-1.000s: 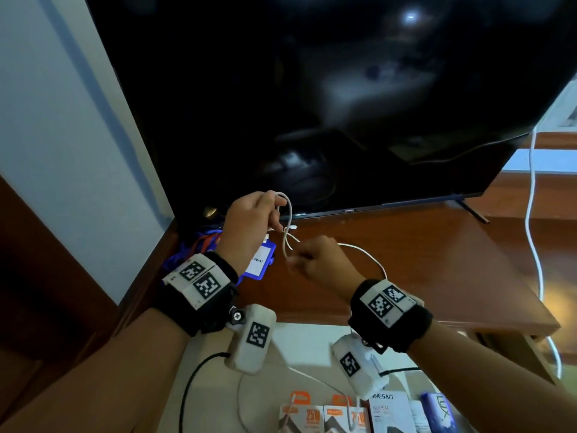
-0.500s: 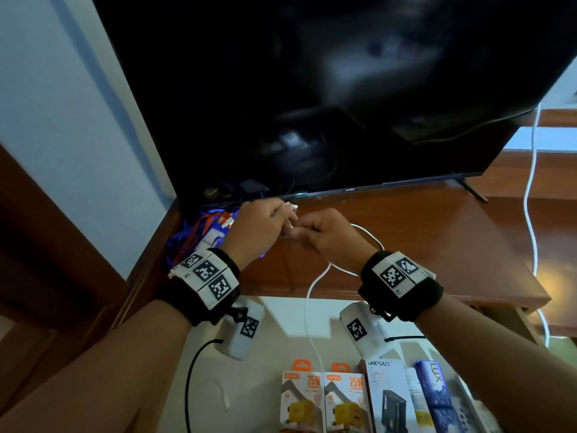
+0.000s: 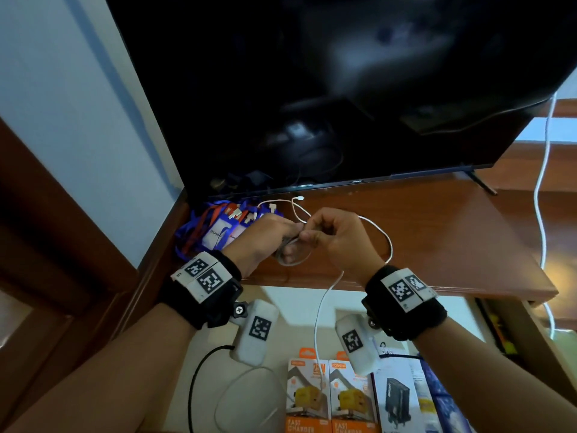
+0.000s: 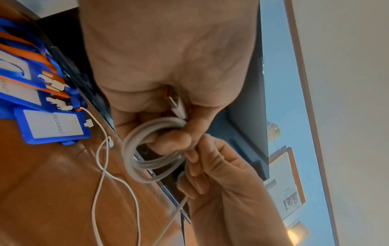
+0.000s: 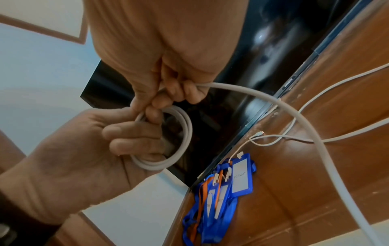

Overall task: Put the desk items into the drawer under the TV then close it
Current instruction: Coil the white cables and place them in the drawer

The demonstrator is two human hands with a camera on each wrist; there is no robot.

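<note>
Head view: both hands meet above the desk (image 3: pixel 421 245), just in front of the TV (image 3: pixel 312 89). The left hand (image 3: pixel 265 239) grasps a small coil of white cable (image 3: pixel 293 260); the right hand (image 3: pixel 340 242) pinches the loose run, which loops out to the right of the coil, then drops toward the open drawer (image 3: pixel 299 304) under the TV. Lanyards (image 3: pixel 215 232) lie left of the coil.

Left wrist view: the coil (image 4: pixel 147 158) is wrapped round the left fingers (image 4: pixel 166 141), thumb clamping it, plug tucked in the palm.

Right wrist view: the right fingers (image 5: pixel 189 93) curl round the cable (image 5: pixel 273 103) right at the coil's top. The free tail trails from the right hand's side, so I judge that hand makes the next wrap.
</note>
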